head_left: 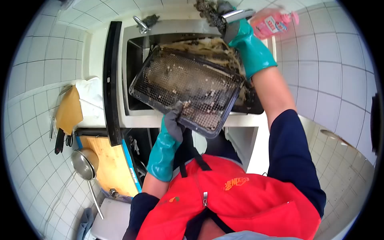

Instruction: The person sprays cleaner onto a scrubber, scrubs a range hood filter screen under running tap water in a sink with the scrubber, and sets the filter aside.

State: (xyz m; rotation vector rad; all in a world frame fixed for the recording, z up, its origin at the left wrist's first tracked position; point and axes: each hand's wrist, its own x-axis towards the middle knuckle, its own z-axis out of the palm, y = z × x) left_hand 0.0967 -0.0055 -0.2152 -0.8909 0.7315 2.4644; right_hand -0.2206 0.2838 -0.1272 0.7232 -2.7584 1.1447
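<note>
A dark-rimmed mesh tray (pixel 184 84) lies tilted across the sink (pixel 134 50), its nearest corner jutting past the sink's front edge. The left hand (pixel 175 122), in a green and grey glove, is closed around the tray's near long rim, left of that corner. The right hand (pixel 244 40) reaches towards the sink's back right corner, beside a shaggy dark clump (pixel 211 16); its fingertips are partly hidden, so whether it grips anything cannot be told. A pink bottle (pixel 272 25) stands near the same corner. The tray looks stiff along its frame and probably fairly light for its breadth, though one hand on a long side likely leaves it free to tip. The dark grime on the mesh suggests a greasy, slippery surface, and the fine grid may bend if pressed hard in the middle. The firm rim seems the best hold, ideally at both short ends.
</note>
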